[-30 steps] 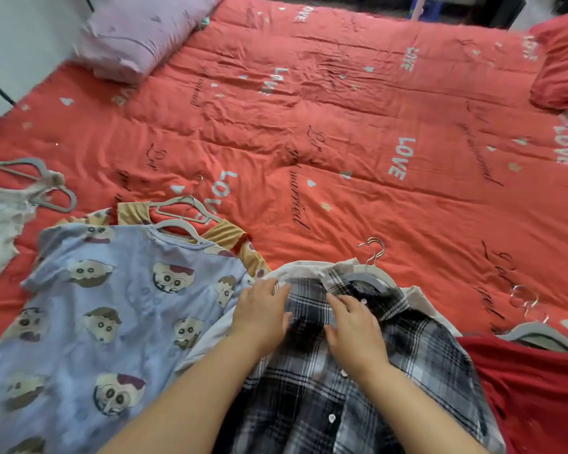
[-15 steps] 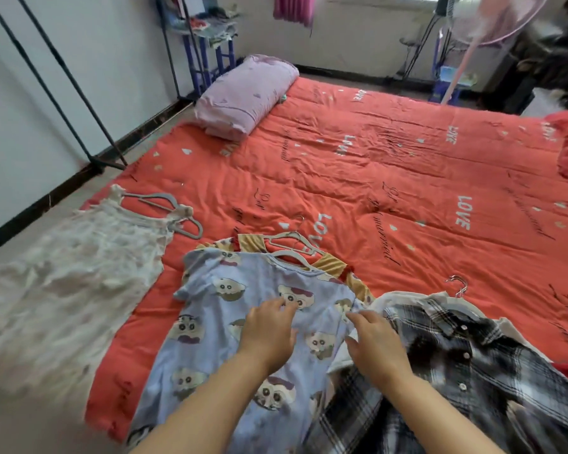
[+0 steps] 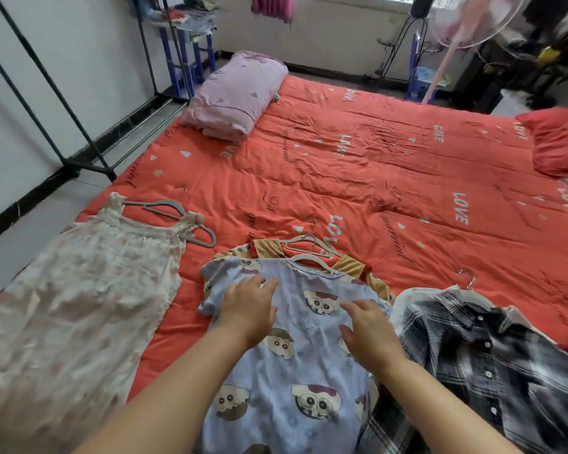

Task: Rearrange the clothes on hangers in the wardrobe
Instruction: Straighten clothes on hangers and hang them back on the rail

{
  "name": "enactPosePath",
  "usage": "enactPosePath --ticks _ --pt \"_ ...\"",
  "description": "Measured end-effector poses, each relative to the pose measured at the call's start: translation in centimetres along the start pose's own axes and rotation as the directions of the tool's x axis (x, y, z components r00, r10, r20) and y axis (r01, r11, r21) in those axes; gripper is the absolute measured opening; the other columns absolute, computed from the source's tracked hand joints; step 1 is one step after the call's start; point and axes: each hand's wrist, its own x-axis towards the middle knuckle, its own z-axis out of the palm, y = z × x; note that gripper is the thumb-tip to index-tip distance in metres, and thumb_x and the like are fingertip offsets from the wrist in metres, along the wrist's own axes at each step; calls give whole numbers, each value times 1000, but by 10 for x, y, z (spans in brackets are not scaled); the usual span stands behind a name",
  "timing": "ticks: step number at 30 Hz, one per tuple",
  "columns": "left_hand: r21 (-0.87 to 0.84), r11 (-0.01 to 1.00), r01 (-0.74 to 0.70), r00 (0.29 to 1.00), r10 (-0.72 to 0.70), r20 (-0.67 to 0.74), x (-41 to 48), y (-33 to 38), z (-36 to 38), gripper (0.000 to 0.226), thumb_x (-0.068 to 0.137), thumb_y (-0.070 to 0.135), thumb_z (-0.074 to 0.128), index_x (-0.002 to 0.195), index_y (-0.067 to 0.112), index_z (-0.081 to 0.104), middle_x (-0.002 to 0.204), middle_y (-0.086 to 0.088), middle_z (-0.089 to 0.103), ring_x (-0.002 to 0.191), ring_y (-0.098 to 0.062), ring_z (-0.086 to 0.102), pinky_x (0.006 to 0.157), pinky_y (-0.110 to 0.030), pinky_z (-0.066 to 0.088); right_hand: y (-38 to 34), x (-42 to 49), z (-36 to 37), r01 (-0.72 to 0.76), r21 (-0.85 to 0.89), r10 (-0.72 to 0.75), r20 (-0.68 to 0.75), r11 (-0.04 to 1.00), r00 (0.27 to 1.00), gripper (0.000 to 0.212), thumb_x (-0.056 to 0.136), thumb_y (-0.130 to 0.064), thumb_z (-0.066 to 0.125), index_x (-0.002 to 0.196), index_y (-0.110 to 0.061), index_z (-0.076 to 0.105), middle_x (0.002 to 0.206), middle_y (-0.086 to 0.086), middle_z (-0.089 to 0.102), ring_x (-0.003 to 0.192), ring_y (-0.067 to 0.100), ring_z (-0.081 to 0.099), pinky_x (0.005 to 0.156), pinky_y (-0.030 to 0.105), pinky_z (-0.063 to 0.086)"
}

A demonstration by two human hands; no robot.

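A red quilt [image 3: 374, 178] printed with LOVE is covering the bed. A lilac pillow [image 3: 236, 93] is lying at its far left corner and a red pillow [image 3: 558, 142] at its right edge. A pink fan [image 3: 466, 21] is standing beyond the bed, near a blue stool [image 3: 422, 83].

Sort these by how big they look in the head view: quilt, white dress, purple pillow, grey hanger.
1. quilt
2. dress, though nearness to the camera enlarges it
3. pillow, farther away
4. hanger, clearly smallest
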Motion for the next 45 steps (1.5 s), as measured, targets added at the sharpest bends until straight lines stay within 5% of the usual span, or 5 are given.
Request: enactPosePath --ticks 19,26,36,41,45 --pt "73 994 -86 993 79 92 221 -76 171 50 95 35 43 141 22 30 134 2 42 123 -20 39 98 -34 32 65 249 135 -110 21 110 -24 994 994 39 93 -22 47 131 -14 48 126 8 51 115 26 46 97 37 39" --pt "98 993 -63 998 65 -18 253 -99 236 49 94 33 43 141 22 34 125 1 48 116 -20 42 93 -33 30 85 288 183 -190 -37 183 -150 981 972 28 90 -26 55 115 -13 56 107 9 57 98 29 53 81 39 45" --pt "-124 988 -90 968 57 -244 291 -104 209 46 91 21 54 136 15 46 131 -8 52 122 -26 44 102 -42 27 74 327 130 45 5 -39 -435 999 900 16 89 -10 60 89 5 67 83 23 59 84 39 55 71 45 47" --pt "9 1000 26 999 -27 34 321 -116 236 61 97 37 38 149 22 9 154 -2 16 141 -20 11 114 -41 1 93 345 177 -91 0 88 -290 996 953 36 94 -26 52 124 -6 57 121 16 55 112 33 45 94 37 35" --pt "26 1000 13 999 -12 -44 321 -122 262 62 95 40 40 148 18 15 145 -3 28 133 -23 21 113 -40 5 108 346 209 -184 -64 158 -291 981 944 57 96 -40 41 144 -13 31 133 10 49 122 28 41 108 41 25"
